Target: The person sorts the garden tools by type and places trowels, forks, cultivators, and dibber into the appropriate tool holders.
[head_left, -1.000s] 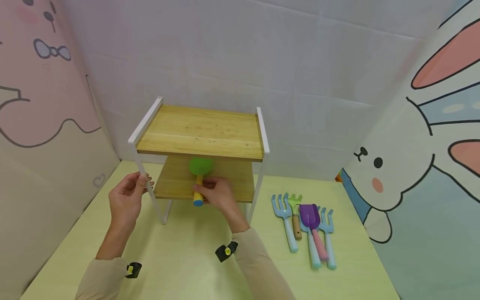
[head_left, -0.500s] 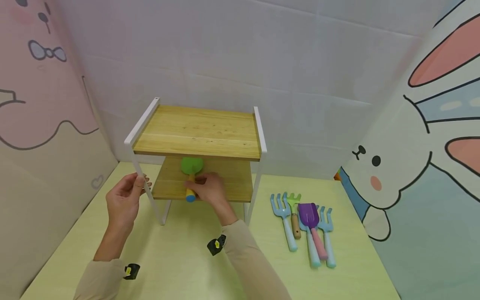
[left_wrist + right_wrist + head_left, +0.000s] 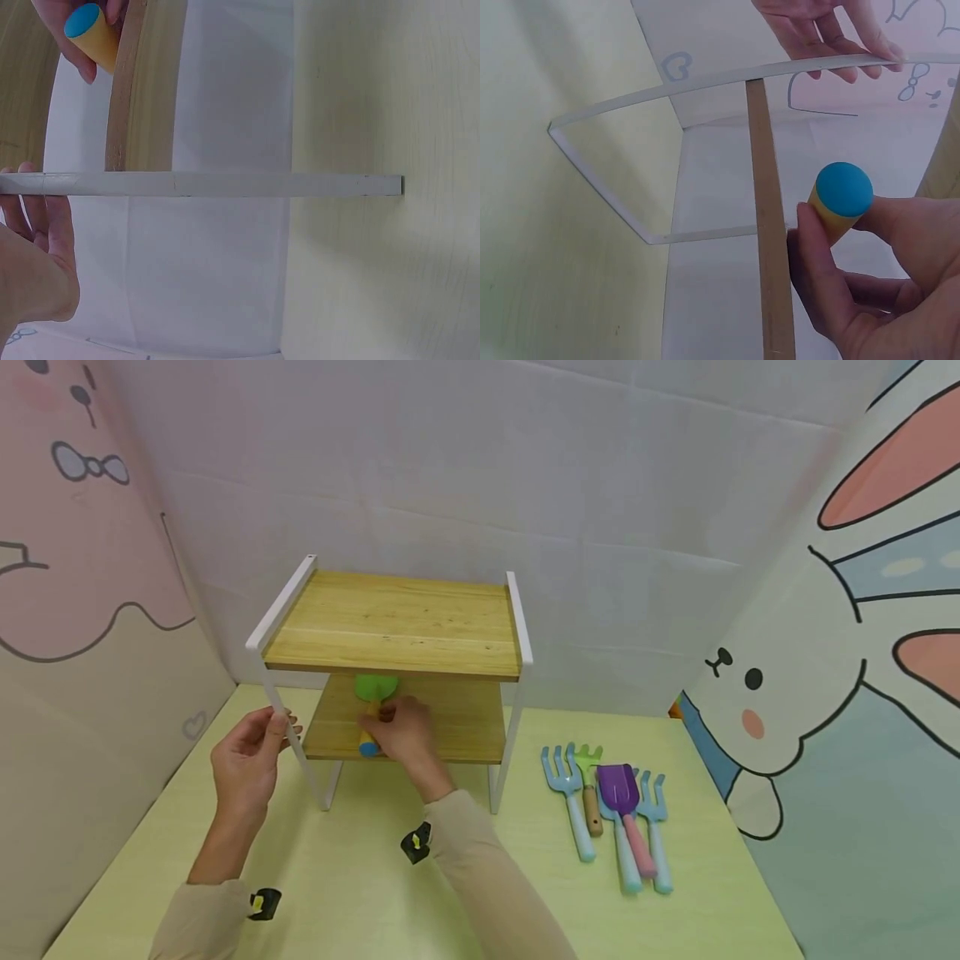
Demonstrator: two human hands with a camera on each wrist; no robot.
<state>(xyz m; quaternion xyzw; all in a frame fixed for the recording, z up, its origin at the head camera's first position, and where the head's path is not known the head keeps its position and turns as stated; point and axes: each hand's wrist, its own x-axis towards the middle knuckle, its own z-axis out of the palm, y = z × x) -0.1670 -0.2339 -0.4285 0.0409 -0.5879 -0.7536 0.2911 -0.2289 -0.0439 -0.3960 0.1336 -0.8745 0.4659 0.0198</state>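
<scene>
In the head view my right hand pinches the yellow handle of a green toy shovel between thumb and fingers. The shovel lies over the lower board of a two-tier wooden rack, its green head pointing to the back, partly under the upper board. The blue end of the handle faces me in the right wrist view. At the rack's left side, my left hand holds the white front post, with thumb and fingertips on it.
To the right of the rack, several toy garden tools lie on the pale table: a blue fork, a green rake and a purple scoop overlapping others. Cartoon-printed cloth walls stand around the table.
My right hand has moved left and slightly farther back with the shovel, toward the left part of the lower board. My left hand stays on the post.
</scene>
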